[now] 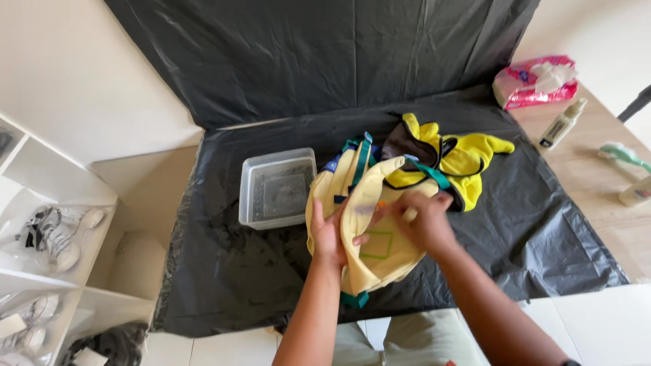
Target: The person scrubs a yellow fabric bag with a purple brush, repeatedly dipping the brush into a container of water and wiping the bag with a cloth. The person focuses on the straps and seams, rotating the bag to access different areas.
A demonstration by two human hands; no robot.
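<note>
Left hand (327, 234) flat on pale yellow backpack (369, 224), pressing, not gripping. Right hand (424, 220) clenched on something small, too blurred to tell. Backpack at near table edge (271, 325); could slip off. Tub of water (278, 188) just left; bump could spill. More room far right on black sheet (542, 224).

Bag (380, 237) showing pale yellow with teal straps and a green square outline on the front. Second bag (461, 159) behind it showing bright yellow with a dark brown panel. Sheet (271, 285) lying glossy black. Tub (277, 186) looking clear grey. Packet (536, 81) showing pink and white. Bottle (563, 123) showing cream with a dark base.
</note>
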